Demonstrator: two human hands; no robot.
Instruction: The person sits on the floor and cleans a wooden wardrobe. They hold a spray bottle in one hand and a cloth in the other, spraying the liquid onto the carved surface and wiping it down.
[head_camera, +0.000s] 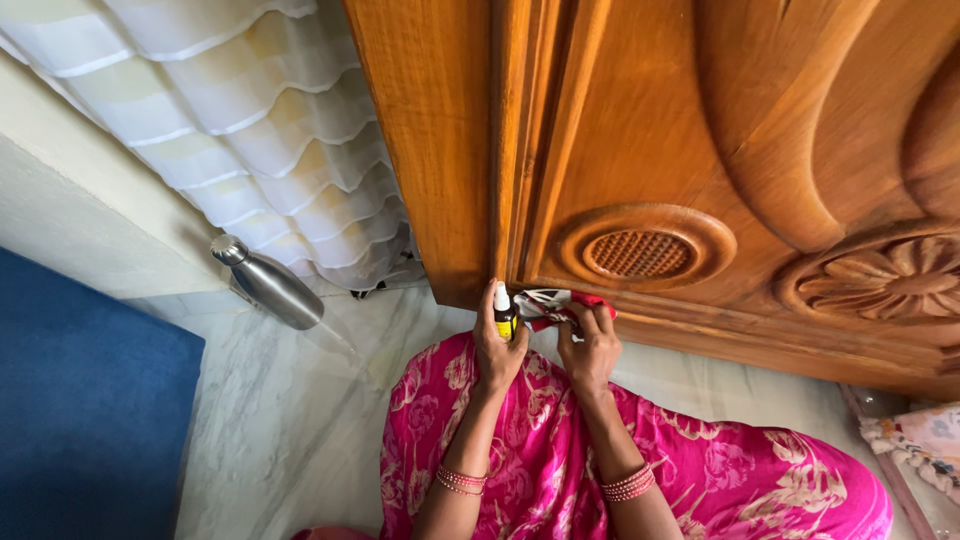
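The person sits on the pale marble floor (290, 420) in a bright pink floral garment (560, 470), close against the bottom edge of a carved wooden door (640, 150). The left hand (497, 345) is closed around a small bottle (505, 315) with a white cap and a yellow label, held upright just beside the door's lower rail. The right hand (590, 345) is clamped on a bunched red and white cloth (565, 303), pressing it to the wood at the foot of the panel, below the round carved rosette (640, 252). The two hands are close together but apart, the bottle between them and the door frame. Whether the bottle's cap is on tight or loosened is hard to tell from here; it is small and partly hidden by the fingers. If it is loose, a tilt of the left wrist could spill liquid onto the garment or the marble, which would turn slick. The cloth's loose end could also catch in the groove of the carving. A steel flask (265, 282) leans tilted against the wall under the white ruffled curtain (250, 130), well apart from the hands, near a blue mat (80, 400); a stray elbow or knee could send it rolling.
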